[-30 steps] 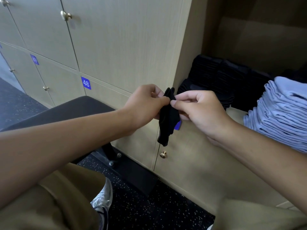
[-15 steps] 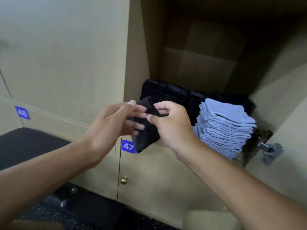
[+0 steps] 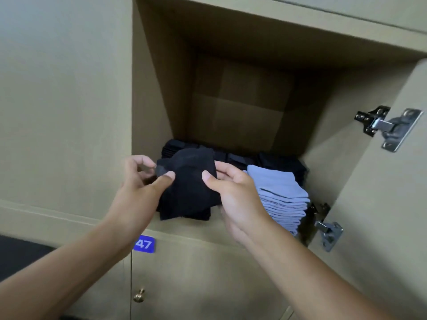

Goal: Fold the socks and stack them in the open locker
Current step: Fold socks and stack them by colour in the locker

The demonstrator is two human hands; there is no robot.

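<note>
A folded black sock (image 3: 189, 181) is held at the mouth of the open locker (image 3: 159, 88), over a low pile of black socks at the front left. My left hand (image 3: 141, 185) pinches the sock's left edge between thumb and fingers. Its right edge is gripped by my right hand (image 3: 233, 192). A tall stack of folded light-blue socks (image 3: 279, 195) stands at the front right of the locker floor. Rows of black socks (image 3: 265, 160) lie behind it along the back.
The locker door (image 3: 381, 204) hangs open on the right with two metal hinges (image 3: 388, 128). A blue label "47" (image 3: 144, 244) marks the closed locker below, which has a brass knob (image 3: 138, 295). A dark bench edge (image 3: 18, 257) shows at the lower left.
The view has swung up and right from the closed doors to the open locker. Both hands have carried the black sock up and forward, from hanging loose to folded at the locker mouth.
</note>
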